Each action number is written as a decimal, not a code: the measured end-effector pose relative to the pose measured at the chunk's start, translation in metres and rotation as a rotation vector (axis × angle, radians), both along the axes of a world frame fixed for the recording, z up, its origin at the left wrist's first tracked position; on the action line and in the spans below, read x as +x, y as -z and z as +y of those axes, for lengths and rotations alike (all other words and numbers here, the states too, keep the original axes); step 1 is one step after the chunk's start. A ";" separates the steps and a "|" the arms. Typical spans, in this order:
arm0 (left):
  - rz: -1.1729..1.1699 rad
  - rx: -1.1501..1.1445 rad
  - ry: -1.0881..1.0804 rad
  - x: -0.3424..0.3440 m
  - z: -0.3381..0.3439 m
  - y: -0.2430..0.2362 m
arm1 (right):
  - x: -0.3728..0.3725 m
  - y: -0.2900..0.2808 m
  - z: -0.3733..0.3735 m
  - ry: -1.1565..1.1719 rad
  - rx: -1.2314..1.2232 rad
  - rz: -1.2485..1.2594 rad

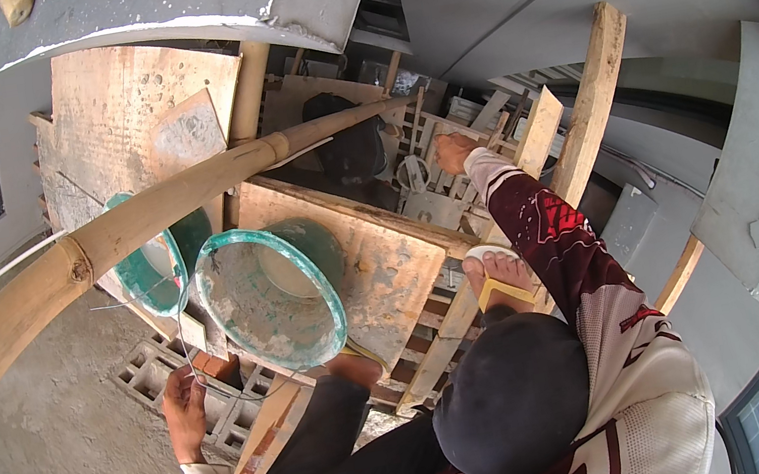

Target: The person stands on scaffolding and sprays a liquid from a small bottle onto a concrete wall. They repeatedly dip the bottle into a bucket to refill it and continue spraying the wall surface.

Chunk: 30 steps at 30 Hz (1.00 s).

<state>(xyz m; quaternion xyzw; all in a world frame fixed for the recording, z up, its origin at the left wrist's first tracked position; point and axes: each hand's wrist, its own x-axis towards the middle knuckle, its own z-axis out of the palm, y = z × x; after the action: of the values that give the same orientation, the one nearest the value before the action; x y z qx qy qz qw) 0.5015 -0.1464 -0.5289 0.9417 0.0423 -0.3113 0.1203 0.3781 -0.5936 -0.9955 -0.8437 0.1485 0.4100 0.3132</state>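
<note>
My left hand is closed at the lower left, pinching a thin pale wire. The wire runs up to the rim of a green bucket, which is partly behind a bamboo pole. Beside it a larger green-rimmed tub, smeared with grey mortar, leans tilted on a plywood sheet. My right arm reaches far forward. At its end my right hand is near the wooden slats of the platform, and its fingers are too hidden to make out.
A thick bamboo pole crosses diagonally above the buckets. Hollow concrete blocks sit on the rough floor. Timber posts rise at the right. My bent knee and sandalled foot are on the boards, with gaps between slats. A dark container stands beyond.
</note>
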 end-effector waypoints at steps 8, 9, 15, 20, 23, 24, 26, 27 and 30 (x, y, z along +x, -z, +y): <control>0.016 -0.021 -0.044 0.001 0.007 0.002 | 0.002 -0.011 0.001 0.076 -0.024 -0.012; 0.018 -0.010 -0.038 0.001 0.005 0.002 | 0.003 -0.009 0.000 0.076 -0.026 -0.012; 0.030 -0.006 -0.021 0.004 -0.002 0.003 | 0.001 -0.013 -0.004 0.114 0.002 0.009; -0.002 -0.023 -0.018 -0.002 0.003 0.001 | 0.009 -0.031 -0.002 0.120 0.024 0.057; 0.036 -0.045 -0.034 -0.001 -0.001 -0.002 | 0.009 -0.026 -0.001 0.101 0.027 0.042; 0.026 -0.041 -0.026 -0.001 -0.002 -0.002 | 0.007 -0.023 -0.001 0.100 0.025 0.035; 0.004 -0.031 -0.008 0.000 -0.005 -0.001 | 0.006 -0.023 -0.004 0.107 0.021 0.043; 0.017 -0.011 -0.012 0.001 -0.007 -0.001 | 0.006 -0.024 -0.005 0.112 0.022 0.060; 0.049 -0.008 -0.031 0.003 -0.005 0.001 | 0.001 -0.026 -0.007 0.165 0.063 0.041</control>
<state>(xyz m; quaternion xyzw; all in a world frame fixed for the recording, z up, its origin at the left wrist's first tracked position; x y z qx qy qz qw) 0.5041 -0.1519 -0.5301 0.9324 0.0586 -0.3328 0.1280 0.3789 -0.6005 -0.9696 -0.8098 0.2108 0.4043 0.3692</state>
